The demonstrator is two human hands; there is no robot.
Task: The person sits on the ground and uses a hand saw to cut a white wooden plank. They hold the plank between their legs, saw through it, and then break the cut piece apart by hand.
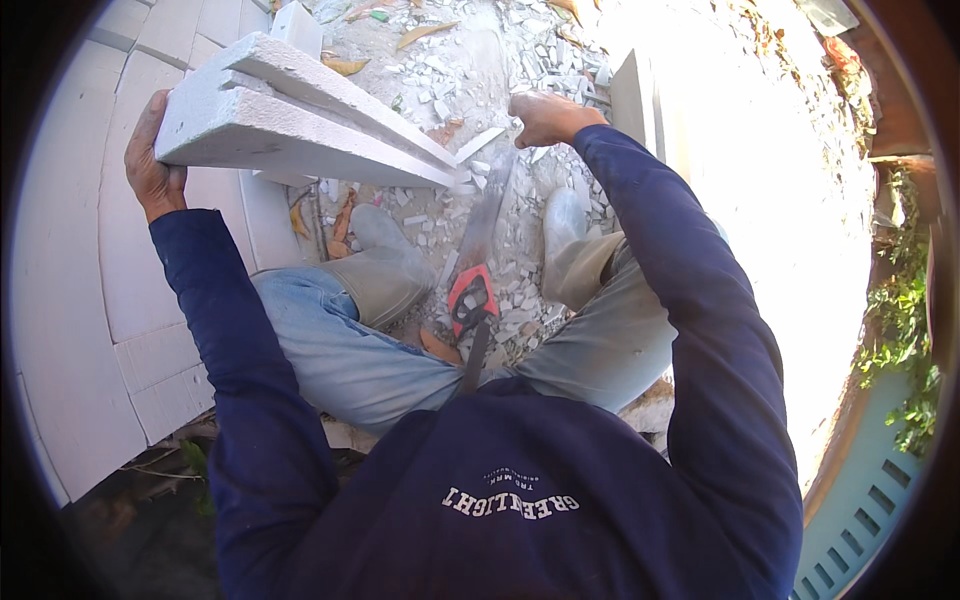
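Note:
My left hand (153, 160) is closed around the left end of a white lightweight concrete block (290, 110), which has a long groove cut along it. The block slants down to the right, its far end close to the rubble on the ground. My right hand (550, 118) is held over the rubble to the right of the block, fingers bent and apart, with nothing visible in it. Below, between my boots, a hand saw with a red and black handle (472, 300) leans with its dusty blade toward the far side. A dark narrow bar (477, 355) shows beside the handle.
Stacked white blocks (60, 300) form a wall along my left. White chips (520, 290) and dry leaves cover the ground around my grey boots (385, 260). A pale slab (635, 100) stands upright beyond my right hand. Green plants (905, 310) grow at the far right.

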